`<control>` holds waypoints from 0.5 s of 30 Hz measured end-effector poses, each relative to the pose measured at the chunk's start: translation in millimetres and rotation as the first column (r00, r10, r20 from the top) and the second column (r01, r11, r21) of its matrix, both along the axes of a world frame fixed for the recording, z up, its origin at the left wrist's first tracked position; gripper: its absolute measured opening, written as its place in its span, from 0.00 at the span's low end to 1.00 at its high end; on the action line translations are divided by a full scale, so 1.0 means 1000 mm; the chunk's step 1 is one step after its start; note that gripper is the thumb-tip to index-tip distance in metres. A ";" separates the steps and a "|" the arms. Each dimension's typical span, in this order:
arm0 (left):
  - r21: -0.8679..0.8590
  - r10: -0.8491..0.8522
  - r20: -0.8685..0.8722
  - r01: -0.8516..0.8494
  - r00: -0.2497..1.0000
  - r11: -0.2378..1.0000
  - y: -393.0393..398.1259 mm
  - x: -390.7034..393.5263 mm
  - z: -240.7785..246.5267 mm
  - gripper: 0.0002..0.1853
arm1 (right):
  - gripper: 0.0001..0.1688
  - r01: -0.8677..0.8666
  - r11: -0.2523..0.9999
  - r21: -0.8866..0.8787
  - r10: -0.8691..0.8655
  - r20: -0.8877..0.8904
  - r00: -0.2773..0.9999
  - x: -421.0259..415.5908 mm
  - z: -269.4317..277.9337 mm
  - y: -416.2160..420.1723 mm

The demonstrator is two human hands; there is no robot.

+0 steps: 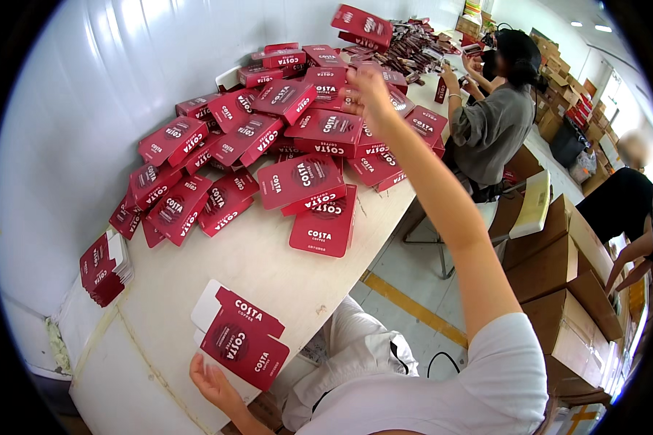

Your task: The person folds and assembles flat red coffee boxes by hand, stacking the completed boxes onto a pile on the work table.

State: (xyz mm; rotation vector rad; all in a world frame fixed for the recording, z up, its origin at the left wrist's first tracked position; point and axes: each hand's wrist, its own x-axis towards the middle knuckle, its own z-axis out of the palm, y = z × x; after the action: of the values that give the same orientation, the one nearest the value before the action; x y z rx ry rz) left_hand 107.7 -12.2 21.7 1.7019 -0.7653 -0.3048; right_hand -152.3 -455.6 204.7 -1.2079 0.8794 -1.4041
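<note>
My left hand grips the lower left edge of a flat, unfolded red Costa coffee carton, whose white flap sticks out at the upper left. The carton lies low over the near part of the table, close to its front edge. My right hand is stretched out over a heap of folded red cartons, fingers spread and slightly blurred, with nothing in its grasp. Beyond that hand, one red carton is tilted above the far end of the heap; whether it touches the others I cannot tell.
A stack of flat cartons stands at the left by the wall. Many small sachets lie farther along the table. A co-worker handles items there. Another person bends near cardboard boxes behind a chair.
</note>
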 end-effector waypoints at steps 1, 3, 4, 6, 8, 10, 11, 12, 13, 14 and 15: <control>0.098 0.032 0.140 -0.046 0.990 0.994 0.004 0.006 -0.005 0.22 | 0.27 -0.046 0.999 0.027 0.048 -0.069 0.997 0.006 -0.012 0.016; 0.240 0.025 0.322 -0.107 0.946 0.965 0.001 0.007 -0.007 0.26 | 0.24 -0.159 0.980 0.122 0.169 -0.070 0.983 0.015 -0.043 0.047; 0.289 0.006 0.369 -0.121 0.929 0.950 -0.002 0.004 -0.004 0.27 | 0.21 -0.220 0.966 0.136 0.237 -0.126 0.963 0.022 -0.064 0.054; 0.372 -0.035 0.405 -0.130 0.914 0.919 -0.007 0.003 -0.003 0.30 | 0.12 -0.350 0.930 0.114 0.368 -0.254 0.894 0.032 -0.085 0.084; 0.444 -0.055 0.392 -0.137 0.918 0.886 -0.009 0.000 -0.010 0.34 | 0.09 -0.540 0.841 -0.033 0.477 -0.427 0.768 0.047 -0.111 0.113; 0.552 -0.143 0.500 -0.187 0.854 0.812 -0.015 -0.006 -0.018 0.36 | 0.11 -0.663 0.698 -0.270 0.280 -0.749 0.600 0.060 -0.155 0.133; 0.596 -0.178 0.550 -0.234 0.816 0.768 -0.015 -0.008 -0.020 0.37 | 0.11 -0.710 0.687 -0.153 0.431 -0.701 0.568 0.070 -0.159 0.157; 0.600 -0.188 0.555 -0.234 0.811 0.765 -0.016 -0.009 -0.020 0.37 | 0.13 -0.742 0.667 -0.068 0.452 -0.755 0.476 0.075 -0.165 0.175; 0.605 -0.198 0.561 -0.234 0.804 0.761 -0.017 -0.010 -0.021 0.38 | 0.15 -0.767 0.640 0.040 0.499 -0.781 0.375 0.081 -0.176 0.192; 0.608 -0.216 0.561 -0.221 0.799 0.763 -0.021 -0.013 -0.022 0.38 | 0.20 -0.790 0.596 -0.141 0.310 -0.868 0.389 0.084 -0.209 0.200; 0.617 -0.221 0.555 -0.218 0.802 0.756 -0.020 -0.013 -0.022 0.38 | 0.21 -0.764 0.629 -0.144 0.315 -0.851 0.420 0.090 -0.210 0.213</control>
State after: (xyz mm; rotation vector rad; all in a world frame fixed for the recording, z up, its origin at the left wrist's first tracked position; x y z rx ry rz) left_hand 94.9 -32.6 -0.1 2.5425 -1.2264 -0.0025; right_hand -62.0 -243.0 -5.3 -2.3893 0.4827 -0.4699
